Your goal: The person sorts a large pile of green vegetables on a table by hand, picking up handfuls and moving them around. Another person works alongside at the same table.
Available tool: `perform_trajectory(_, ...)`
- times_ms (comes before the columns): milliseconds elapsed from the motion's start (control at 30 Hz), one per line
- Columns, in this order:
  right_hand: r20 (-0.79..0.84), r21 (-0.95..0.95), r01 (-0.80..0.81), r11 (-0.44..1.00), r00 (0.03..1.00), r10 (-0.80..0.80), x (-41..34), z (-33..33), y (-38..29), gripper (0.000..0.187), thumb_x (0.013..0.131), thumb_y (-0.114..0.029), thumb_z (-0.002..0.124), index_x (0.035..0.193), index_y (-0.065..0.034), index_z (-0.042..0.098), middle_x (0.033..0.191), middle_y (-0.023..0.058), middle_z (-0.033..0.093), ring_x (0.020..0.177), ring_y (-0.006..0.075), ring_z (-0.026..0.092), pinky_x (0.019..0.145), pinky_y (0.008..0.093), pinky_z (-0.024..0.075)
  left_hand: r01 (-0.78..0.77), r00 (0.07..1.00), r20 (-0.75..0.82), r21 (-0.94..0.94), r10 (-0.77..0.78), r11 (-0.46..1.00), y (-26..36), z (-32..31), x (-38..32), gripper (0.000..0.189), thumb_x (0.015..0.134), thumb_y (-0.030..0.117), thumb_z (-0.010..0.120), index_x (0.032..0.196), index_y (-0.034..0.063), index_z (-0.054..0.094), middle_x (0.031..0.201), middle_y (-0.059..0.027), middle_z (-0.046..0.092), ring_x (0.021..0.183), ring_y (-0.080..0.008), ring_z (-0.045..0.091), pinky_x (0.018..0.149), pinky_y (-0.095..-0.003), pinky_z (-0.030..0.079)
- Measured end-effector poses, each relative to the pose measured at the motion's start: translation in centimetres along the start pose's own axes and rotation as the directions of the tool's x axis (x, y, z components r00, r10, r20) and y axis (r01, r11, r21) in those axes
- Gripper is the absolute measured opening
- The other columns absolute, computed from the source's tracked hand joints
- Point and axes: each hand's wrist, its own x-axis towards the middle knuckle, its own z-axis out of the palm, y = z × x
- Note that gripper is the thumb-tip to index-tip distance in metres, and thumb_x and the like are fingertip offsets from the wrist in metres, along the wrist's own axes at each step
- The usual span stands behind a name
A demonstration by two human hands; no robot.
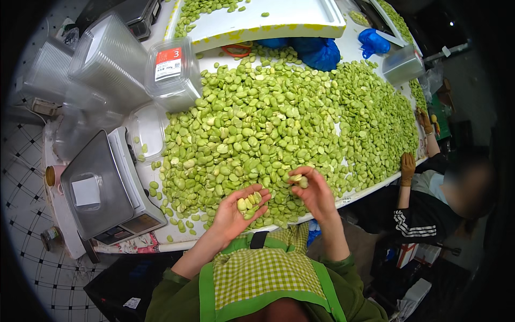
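Shelled broad beans (249, 120) lie in a wide, loose heap on the white table before me. My left hand (237, 207) is palm up at the heap's near edge, its fingers curled around several pale broad beans (248, 204). To the right, my right hand (316, 191) is raised over the heap. Between its thumb and fingers are a few yellowish broad beans (299, 180). A second heap of broad beans (374, 129) spreads further right, parted from mine by a thin gap.
A scale (100, 189) with a clear lid on its pan stands at left. Behind it are stacked clear plastic tubs (108, 60) and a labelled tub (173, 76). A white foam tray (261, 30), orange-handled scissors (237, 50) and a blue bag (318, 54) lie beyond. A gloved co-worker (426, 201) works at right.
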Motion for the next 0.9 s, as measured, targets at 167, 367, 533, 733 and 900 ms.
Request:
perform_trajectory(167, 0.395, -0.448, 0.239, 0.861, 0.917, -0.049, -1.8, 5.0, 0.3, 0.040, 0.100, -0.034, 0.045, 0.115, -0.0013, 0.063, 0.123, 0.0117, 0.060, 0.122, 0.0269, 0.051, 0.101, 0.0379, 0.0421, 0.018, 0.990, -0.142, 0.010, -0.016, 1.000, -1.1, 0.6, 0.1, 0.038, 0.098, 0.025, 0.042, 0.127, 0.0024, 0.051, 0.126, -0.0162, 0.058, 0.117, -0.0278, 0.056, 0.104, -0.0454, 0.043)
perform_trajectory(367, -0.234, -0.731, 0.092, 0.677, 0.897, -0.374, -3.2, 0.3, -1.5, 0.036, 0.097, -0.018, 0.051, 0.128, -0.0017, 0.058, 0.130, 0.0122, 0.059, 0.119, 0.0201, 0.055, 0.101, 0.0316, 0.0410, 0.107, 0.994, 0.021, -0.081, -0.105, 0.991, -0.7, -1.9, 0.7, 0.028, 0.097, 0.025, 0.047, 0.112, 0.0056, 0.059, 0.109, -0.0134, 0.064, 0.102, -0.0246, 0.063, 0.078, -0.0372, 0.053)
perform_trajectory(533, -0.395, -0.911, -0.215, 0.352, 0.697, -0.598, -5.2, -9.0, 2.4, 0.052, 0.102, -0.029, 0.043, 0.145, -0.0012, 0.036, 0.147, 0.0194, 0.038, 0.135, 0.0315, 0.038, 0.110, 0.0364, 0.0302, 0.098, 0.995, -0.007, -0.220, -0.102, 0.971, 0.6, -3.2, -0.4, 0.022, 0.095, 0.024, 0.049, 0.108, 0.0082, 0.059, 0.101, -0.0110, 0.060, 0.084, -0.0200, 0.060, 0.054, -0.0257, 0.046)
perform_trajectory(733, -0.284, -0.954, -0.152, 0.258, 0.734, -0.617, 0.4, -4.4, 6.6, 0.068, 0.098, -0.043, 0.046, 0.150, -0.0039, 0.026, 0.155, 0.0239, 0.018, 0.143, 0.0425, 0.015, 0.115, 0.0529, 0.0171, 0.120, 0.993, 0.026, -0.362, -0.119, 0.925, 1.4, -4.3, -1.5, 0.024, 0.096, 0.024, 0.049, 0.110, 0.0075, 0.058, 0.101, -0.0121, 0.058, 0.082, -0.0180, 0.059, 0.046, -0.0212, 0.043)
perform_trajectory(900, 0.140, -0.990, 0.139, -0.039, 0.854, -0.501, 4.4, 2.2, 5.3, 0.065, 0.092, -0.045, 0.056, 0.148, -0.0176, 0.036, 0.155, 0.0192, 0.022, 0.142, 0.0398, 0.018, 0.113, 0.0565, 0.0192, 0.166, 0.986, 0.042, -0.360, -0.162, 0.918, 1.4, -4.2, -1.3, 0.025, 0.097, 0.025, 0.047, 0.110, 0.0075, 0.058, 0.101, -0.0126, 0.058, 0.082, -0.0170, 0.059, 0.045, -0.0202, 0.043)
